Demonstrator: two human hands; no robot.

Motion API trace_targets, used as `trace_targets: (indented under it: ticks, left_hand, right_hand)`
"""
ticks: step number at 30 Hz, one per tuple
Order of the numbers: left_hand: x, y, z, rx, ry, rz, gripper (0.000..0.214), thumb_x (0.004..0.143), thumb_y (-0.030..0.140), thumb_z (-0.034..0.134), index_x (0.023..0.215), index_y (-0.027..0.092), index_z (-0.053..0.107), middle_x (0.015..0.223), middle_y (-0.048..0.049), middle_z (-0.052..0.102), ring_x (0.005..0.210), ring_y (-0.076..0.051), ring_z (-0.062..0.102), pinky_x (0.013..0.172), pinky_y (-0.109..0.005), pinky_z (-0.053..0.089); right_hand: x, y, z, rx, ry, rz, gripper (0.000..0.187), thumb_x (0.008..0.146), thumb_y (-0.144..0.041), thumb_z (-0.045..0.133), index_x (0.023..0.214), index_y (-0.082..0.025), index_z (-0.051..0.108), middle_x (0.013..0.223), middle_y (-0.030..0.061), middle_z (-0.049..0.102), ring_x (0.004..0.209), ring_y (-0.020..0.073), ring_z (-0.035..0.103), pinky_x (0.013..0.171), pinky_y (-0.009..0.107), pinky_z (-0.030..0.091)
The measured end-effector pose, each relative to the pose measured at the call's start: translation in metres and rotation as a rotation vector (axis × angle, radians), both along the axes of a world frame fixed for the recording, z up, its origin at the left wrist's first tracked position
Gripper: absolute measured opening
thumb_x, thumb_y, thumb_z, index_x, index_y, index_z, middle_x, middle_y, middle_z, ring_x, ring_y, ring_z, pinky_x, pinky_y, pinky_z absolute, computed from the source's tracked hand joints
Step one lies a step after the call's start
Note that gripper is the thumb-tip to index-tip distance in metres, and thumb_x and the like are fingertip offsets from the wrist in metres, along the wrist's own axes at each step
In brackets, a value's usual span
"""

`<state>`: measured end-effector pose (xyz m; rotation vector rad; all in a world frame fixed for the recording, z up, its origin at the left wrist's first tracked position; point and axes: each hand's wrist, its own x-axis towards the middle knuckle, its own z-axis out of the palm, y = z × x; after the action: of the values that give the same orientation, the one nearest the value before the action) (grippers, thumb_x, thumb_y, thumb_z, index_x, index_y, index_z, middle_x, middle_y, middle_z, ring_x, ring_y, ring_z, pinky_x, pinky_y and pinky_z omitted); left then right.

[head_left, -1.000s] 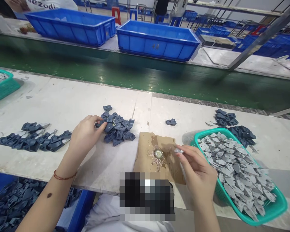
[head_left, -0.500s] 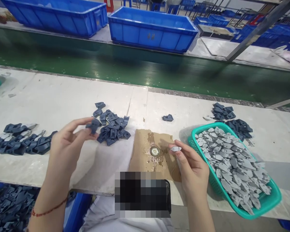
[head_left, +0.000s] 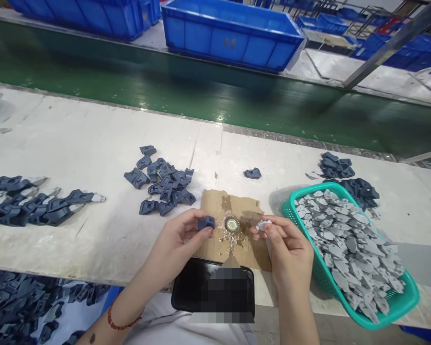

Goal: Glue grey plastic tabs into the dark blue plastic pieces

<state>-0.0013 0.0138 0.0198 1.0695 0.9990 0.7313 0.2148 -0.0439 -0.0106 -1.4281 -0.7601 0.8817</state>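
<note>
My left hand (head_left: 181, 235) pinches a dark blue plastic part (head_left: 206, 223) over the left side of a brown cardboard piece (head_left: 215, 201). On the cardboard sits a small round metal-rimmed cap (head_left: 232, 224) with wet, glittery spots around it. My right hand (head_left: 287, 239) pinches a small light grey plastic part (head_left: 263, 224) over the cardboard's right side, apart from the blue one. Beyond my left hand lies a loose pile of similar dark blue parts (head_left: 167, 184). Right of my right hand, a green basket (head_left: 398, 311) holds many grey parts (head_left: 348, 244).
Blue parts with grey pieces attached (head_left: 39, 206) line the table's left. One blue part (head_left: 253, 173) lies alone, and more blue parts (head_left: 357, 191) lie behind the basket. A black phone-like object (head_left: 187, 287) is at the near edge. Beyond runs a green belt (head_left: 187, 91) with blue crates (head_left: 230, 38) behind.
My left hand has moved right from the blue pile to the cardboard, carrying a blue part. My right hand has stayed near the same place, with the grey part turned slightly.
</note>
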Motion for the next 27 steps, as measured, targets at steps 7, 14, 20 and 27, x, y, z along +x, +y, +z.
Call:
trace_targets:
  ticks: [7, 14, 20, 27]
  left_hand:
    - [0.007, -0.007, -0.018, 0.051, 0.048, -0.044, 0.014, 0.093, 0.027, 0.065, 0.104, 0.021, 0.070, 0.103, -0.0032, 0.074, 0.092, -0.017, 0.068, 0.083, -0.027, 0.054]
    - [0.005, -0.010, -0.018, 0.154, 0.142, -0.114, 0.016, 0.097, 0.026, 0.062, 0.109, 0.025, 0.072, 0.108, -0.0001, 0.074, 0.089, -0.014, 0.068, 0.080, -0.023, 0.054]
    - [0.005, -0.011, -0.015, 0.174, 0.151, -0.127, 0.016, 0.098, 0.025, 0.061, 0.109, 0.024, 0.072, 0.106, -0.0006, 0.073, 0.089, -0.014, 0.068, 0.078, -0.022, 0.054]
    - [0.006, -0.010, -0.015, 0.196, 0.147, -0.131, 0.015, 0.099, 0.025, 0.060, 0.108, 0.024, 0.072, 0.103, -0.0005, 0.073, 0.089, -0.014, 0.068, 0.079, -0.022, 0.054]
  right_hand:
    - [-0.002, -0.002, -0.001, -0.020, -0.321, -0.027, 0.010, 0.087, -0.035, 0.080, 0.090, -0.025, 0.079, 0.082, 0.0007, 0.077, 0.073, 0.0138, 0.070, 0.068, 0.023, 0.055]
    - [-0.006, -0.001, 0.006, 0.100, -0.734, 0.177, 0.010, 0.097, -0.021, 0.068, 0.101, -0.026, 0.076, 0.094, 0.0000, 0.078, 0.085, 0.0161, 0.071, 0.077, 0.028, 0.053]
    - [-0.010, 0.003, 0.008, 0.130, -0.850, 0.280, 0.012, 0.100, -0.017, 0.062, 0.103, -0.024, 0.071, 0.095, 0.0004, 0.077, 0.084, 0.0162, 0.071, 0.076, 0.028, 0.054]
    - [-0.011, 0.004, 0.008, 0.119, -0.898, 0.314, 0.010, 0.101, -0.018, 0.060, 0.099, -0.023, 0.069, 0.091, -0.0002, 0.076, 0.081, 0.0149, 0.071, 0.075, 0.026, 0.054]
